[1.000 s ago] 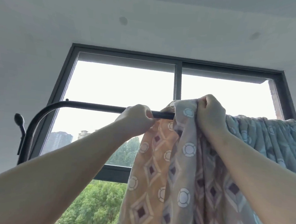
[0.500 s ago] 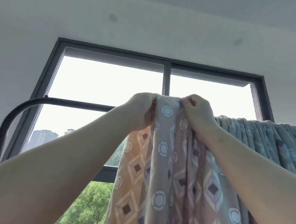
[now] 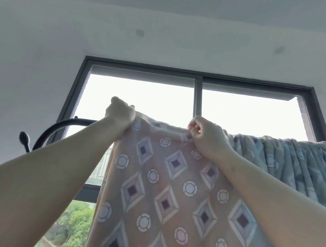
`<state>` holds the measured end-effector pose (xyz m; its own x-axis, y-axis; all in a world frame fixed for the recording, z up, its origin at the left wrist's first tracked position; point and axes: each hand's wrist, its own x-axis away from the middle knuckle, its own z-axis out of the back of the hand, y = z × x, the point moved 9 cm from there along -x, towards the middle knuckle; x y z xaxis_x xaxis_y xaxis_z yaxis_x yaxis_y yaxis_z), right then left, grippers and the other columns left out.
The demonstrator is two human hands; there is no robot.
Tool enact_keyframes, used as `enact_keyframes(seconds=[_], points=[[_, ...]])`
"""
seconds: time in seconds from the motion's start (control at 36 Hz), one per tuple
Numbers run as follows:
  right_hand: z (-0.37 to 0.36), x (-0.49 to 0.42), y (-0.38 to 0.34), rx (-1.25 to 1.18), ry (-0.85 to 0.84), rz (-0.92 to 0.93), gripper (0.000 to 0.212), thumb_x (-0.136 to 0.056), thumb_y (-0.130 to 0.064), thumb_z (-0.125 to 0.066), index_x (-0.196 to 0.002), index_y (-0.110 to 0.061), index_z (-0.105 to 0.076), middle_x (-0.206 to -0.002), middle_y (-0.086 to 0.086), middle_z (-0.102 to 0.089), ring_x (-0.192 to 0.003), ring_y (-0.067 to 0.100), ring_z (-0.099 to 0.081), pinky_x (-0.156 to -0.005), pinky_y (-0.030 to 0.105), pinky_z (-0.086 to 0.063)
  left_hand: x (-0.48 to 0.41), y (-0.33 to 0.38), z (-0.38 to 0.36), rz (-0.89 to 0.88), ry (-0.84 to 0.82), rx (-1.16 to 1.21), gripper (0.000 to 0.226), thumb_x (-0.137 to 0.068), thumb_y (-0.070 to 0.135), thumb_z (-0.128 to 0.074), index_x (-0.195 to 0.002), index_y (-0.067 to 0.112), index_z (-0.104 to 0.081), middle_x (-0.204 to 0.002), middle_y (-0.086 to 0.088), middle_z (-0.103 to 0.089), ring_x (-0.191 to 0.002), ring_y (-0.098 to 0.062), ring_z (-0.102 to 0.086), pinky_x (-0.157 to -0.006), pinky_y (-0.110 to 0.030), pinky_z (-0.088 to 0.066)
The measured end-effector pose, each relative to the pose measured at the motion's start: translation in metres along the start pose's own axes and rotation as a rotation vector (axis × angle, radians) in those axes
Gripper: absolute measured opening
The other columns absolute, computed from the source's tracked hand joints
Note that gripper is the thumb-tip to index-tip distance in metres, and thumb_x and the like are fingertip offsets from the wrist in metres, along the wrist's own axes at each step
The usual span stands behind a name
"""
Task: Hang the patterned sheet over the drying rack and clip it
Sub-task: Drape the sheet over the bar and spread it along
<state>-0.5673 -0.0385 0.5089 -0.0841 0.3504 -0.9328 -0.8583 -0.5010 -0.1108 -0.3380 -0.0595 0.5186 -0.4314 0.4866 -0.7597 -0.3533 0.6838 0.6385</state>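
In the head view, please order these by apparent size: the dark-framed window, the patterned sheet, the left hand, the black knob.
1. Dark-framed window and peach sheet with diamond-and-circle pattern: both largest; the sheet is nearer and cut off by the picture's edge, so unranked.
2. Left hand.
3. Black rounded knob, smallest.

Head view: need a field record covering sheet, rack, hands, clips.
sheet: patterned sheet, spread flat between the hands, bunched in folds over the rack at right
rack: drying rack, black bar, curved end bare at left
left: left hand grips the sheet's top-left corner
right: right hand pinches the top edge
clips: none visible
behind: window
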Motion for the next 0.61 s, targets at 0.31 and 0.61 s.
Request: enact_keyframes(seconds=[0.31,0.61], points=[[-0.028,-0.006,-0.05,0.026,-0.003,0.126,0.016,-0.093,-0.018,-0.05,-0.09,-0.019,-0.065,-0.086,-0.005,-0.069,-0.088,0.016,-0.061,-0.095,0.042,-0.043,-0.015,-0.011,0.034,-0.294,0.009,-0.363,0.019,-0.091,0.006,-0.049,-0.084,0.016,-0.063,-0.092,0.001,-0.062,-0.085,-0.016,-0.055,-0.075,-0.025,-0.042],[-0.039,-0.008,-0.063,0.261,0.033,0.129,0.024,-0.097,-0.025,-0.041,-0.11,-0.022,-0.061,-0.103,-0.006,-0.067,-0.114,0.016,-0.048,-0.103,0.037,-0.023,-0.013,-0.004,0.02,-0.519,0.018,-1.284,0.034,-0.094,0.032,-0.036,-0.125,0.026,-0.049,-0.138,-0.008,-0.028,-0.128,-0.028,-0.025,-0.104,-0.045,-0.022]])
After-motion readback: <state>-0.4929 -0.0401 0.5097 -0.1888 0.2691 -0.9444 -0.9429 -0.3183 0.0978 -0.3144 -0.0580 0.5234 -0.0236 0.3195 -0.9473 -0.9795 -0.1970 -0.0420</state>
